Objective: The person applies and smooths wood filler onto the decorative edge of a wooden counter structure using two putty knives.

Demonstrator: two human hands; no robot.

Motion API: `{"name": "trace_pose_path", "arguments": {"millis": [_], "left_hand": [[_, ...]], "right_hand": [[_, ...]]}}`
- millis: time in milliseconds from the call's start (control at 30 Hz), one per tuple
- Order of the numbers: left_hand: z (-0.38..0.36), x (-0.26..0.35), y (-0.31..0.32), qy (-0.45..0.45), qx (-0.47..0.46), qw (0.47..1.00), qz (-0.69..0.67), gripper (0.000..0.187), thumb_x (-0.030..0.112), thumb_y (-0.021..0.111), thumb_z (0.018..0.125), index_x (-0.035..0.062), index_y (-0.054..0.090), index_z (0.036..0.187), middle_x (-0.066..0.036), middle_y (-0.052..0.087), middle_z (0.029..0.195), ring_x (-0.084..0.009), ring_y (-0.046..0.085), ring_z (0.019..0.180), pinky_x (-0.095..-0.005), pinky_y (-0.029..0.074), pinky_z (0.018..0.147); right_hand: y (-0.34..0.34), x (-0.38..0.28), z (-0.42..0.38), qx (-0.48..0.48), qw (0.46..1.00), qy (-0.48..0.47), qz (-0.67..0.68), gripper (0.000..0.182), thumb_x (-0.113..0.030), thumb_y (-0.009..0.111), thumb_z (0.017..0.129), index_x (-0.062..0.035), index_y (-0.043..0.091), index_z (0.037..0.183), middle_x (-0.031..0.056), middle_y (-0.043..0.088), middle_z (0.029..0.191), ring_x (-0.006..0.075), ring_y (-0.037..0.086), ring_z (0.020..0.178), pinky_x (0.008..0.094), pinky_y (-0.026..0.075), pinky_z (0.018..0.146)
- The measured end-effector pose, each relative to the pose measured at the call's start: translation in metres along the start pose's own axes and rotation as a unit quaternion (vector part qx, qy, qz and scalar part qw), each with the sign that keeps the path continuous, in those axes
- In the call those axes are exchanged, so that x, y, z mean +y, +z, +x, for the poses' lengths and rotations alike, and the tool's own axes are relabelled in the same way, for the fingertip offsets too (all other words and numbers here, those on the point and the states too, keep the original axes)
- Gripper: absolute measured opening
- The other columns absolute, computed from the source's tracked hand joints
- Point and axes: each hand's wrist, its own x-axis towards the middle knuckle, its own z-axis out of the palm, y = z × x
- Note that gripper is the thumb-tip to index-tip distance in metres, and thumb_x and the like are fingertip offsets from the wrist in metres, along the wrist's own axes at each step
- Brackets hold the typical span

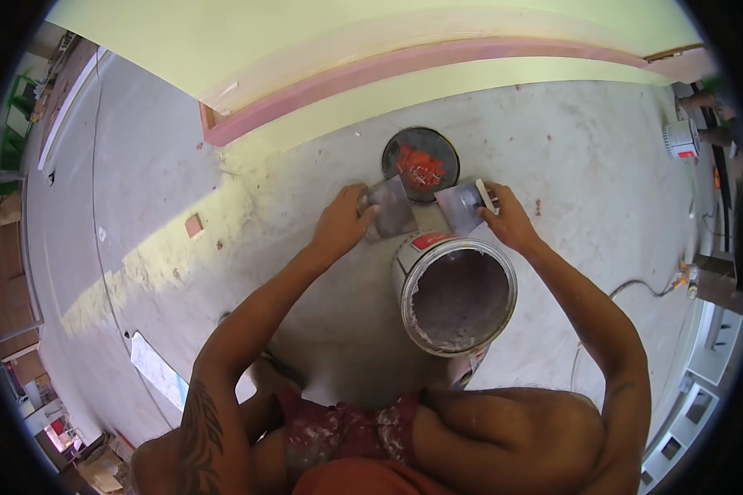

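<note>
My left hand (343, 221) is closed on the edge of a flat square filling blade (394, 213), smeared grey. A second filling blade (459, 205), with a pale strip along its outer edge, is gripped in my right hand (506, 216). The two blades face each other with a small gap between them. Just below stands a metal tin (413, 252), tilted in view, its inner wall and rim coated with greyish paste. Behind the blades lies a round black lid (390, 153) bearing a crumpled red and white piece (419, 167).
A pale yellow panel with a pink edge (347, 81) spans the top. A small reddish square (193, 225) and a white sheet (158, 369) lie on the floor. At right are another tin (681, 139) near a person's arm (700, 100), and a hose (636, 285).
</note>
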Motion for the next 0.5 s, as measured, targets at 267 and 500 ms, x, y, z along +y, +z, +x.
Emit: {"name": "trace_pose_path", "arguments": {"millis": [267,500], "left_hand": [[-0.008,0.007,-0.01,-0.077,-0.019,0.986,-0.146,0.037,0.016,0.067,0.088,0.002,0.056,0.121,-0.017,0.055,0.106,-0.0219,0.06,0.081,-0.0338,0.052,0.072],[-0.003,0.03,-0.052,-0.112,-0.213,0.962,-0.13,0.016,0.017,0.067,0.085,0.0038,0.062,0.092,-0.01,0.064,0.076,-0.0233,0.062,0.07,-0.0332,0.049,0.067]], "right_hand": [[-0.004,0.019,-0.011,0.128,0.989,-0.07,-0.03,0.046,-0.012,0.065,0.087,0.0012,0.049,0.128,0.0206,0.056,0.117,0.0289,0.059,0.106,0.037,0.048,0.091],[-0.073,-0.014,-0.064,-0.002,0.991,0.122,0.063,0.023,-0.021,0.074,0.085,-0.0032,0.061,0.079,0.0049,0.058,0.06,0.0123,0.059,0.055,0.0303,0.048,0.06]]}}
